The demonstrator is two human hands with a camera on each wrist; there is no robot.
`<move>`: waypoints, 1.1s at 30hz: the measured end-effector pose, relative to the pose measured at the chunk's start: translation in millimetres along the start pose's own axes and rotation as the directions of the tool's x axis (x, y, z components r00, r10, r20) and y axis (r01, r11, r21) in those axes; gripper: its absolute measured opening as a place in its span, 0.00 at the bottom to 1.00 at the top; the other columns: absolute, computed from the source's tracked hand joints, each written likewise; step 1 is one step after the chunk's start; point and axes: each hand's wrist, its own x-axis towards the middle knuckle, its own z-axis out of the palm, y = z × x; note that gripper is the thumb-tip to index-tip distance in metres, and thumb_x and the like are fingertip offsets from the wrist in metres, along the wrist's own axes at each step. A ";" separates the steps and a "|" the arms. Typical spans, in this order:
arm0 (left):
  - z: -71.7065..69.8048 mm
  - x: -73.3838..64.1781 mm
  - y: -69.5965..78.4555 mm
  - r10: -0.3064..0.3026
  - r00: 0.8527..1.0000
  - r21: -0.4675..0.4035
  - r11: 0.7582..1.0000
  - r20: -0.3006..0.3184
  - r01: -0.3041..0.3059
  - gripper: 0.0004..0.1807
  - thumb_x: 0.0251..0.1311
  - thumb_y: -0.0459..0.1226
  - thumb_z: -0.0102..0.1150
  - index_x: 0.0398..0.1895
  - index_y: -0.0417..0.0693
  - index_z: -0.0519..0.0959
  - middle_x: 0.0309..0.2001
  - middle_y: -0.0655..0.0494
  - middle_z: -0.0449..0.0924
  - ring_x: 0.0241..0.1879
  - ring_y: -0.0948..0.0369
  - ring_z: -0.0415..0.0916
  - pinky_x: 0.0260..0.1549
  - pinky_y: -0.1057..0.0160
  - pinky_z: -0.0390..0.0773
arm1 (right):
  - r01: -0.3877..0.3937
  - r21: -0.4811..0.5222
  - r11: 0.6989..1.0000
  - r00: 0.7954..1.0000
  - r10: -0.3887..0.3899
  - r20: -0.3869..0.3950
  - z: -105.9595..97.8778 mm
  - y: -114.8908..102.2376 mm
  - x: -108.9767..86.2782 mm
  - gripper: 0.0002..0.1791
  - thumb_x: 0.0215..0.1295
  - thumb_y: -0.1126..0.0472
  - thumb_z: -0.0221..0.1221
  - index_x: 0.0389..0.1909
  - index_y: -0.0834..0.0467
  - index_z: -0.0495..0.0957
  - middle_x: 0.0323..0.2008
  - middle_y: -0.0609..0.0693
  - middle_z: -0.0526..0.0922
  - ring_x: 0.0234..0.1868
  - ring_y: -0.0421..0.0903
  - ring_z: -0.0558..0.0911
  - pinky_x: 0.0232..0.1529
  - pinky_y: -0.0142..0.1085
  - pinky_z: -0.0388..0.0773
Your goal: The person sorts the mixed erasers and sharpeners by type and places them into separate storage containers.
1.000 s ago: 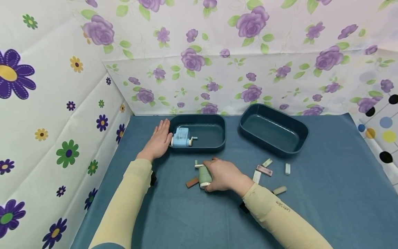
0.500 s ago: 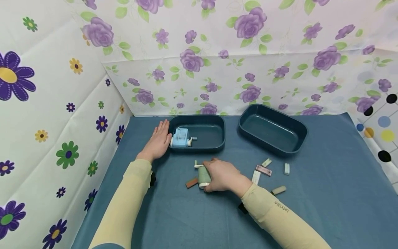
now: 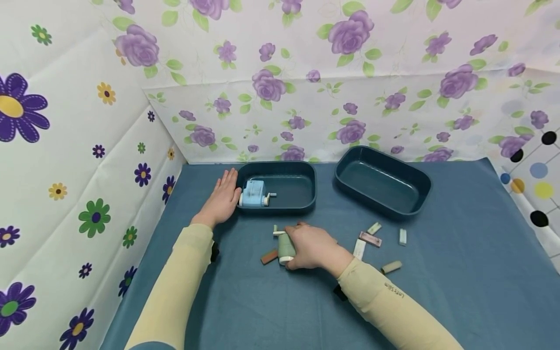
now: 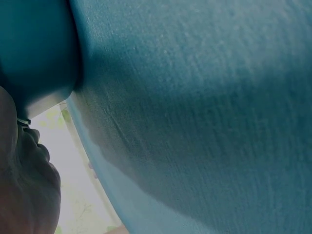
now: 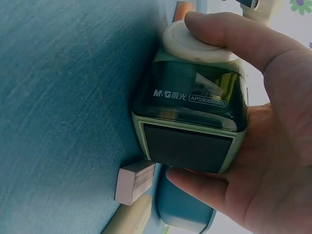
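My right hand [image 3: 312, 245] grips a green crank pencil sharpener [image 3: 286, 248] at the front centre, its small handle sticking out at the far left. In the right wrist view, thumb and fingers clasp opposite sides of the sharpener [image 5: 187, 129], with its dark window and white round end facing the camera. My left hand [image 3: 220, 197] lies with straight fingers along the left end of the left dark blue tray [image 3: 282, 211]. Inside that tray sits a light blue crank pencil sharpener [image 3: 253, 193]. The left wrist view catches only part of the hand [image 4: 34, 180] beside the tray [image 4: 41, 53].
A brown eraser [image 3: 269, 256] lies just left of the green sharpener. Right of my right hand are a pink eraser [image 3: 370, 238], a white eraser [image 3: 359, 249], several other small blocks and a tan one [image 3: 391, 267]. Another dark blue tray [image 3: 385, 187] stands angled at back right.
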 end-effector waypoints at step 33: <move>-0.3 0.0 -1.3 -0.004 1.000 -0.012 1.000 0.004 0.004 0.36 0.90 0.46 0.31 0.88 0.40 0.37 0.88 0.47 0.29 0.86 0.51 0.22 0.82 0.45 0.30 | 0.039 0.047 0.998 0.995 -0.034 -0.089 -7.8 2.0 -9.3 0.50 0.53 0.42 0.80 0.74 0.57 0.74 0.49 0.51 0.84 0.39 0.45 0.80 0.37 0.43 0.81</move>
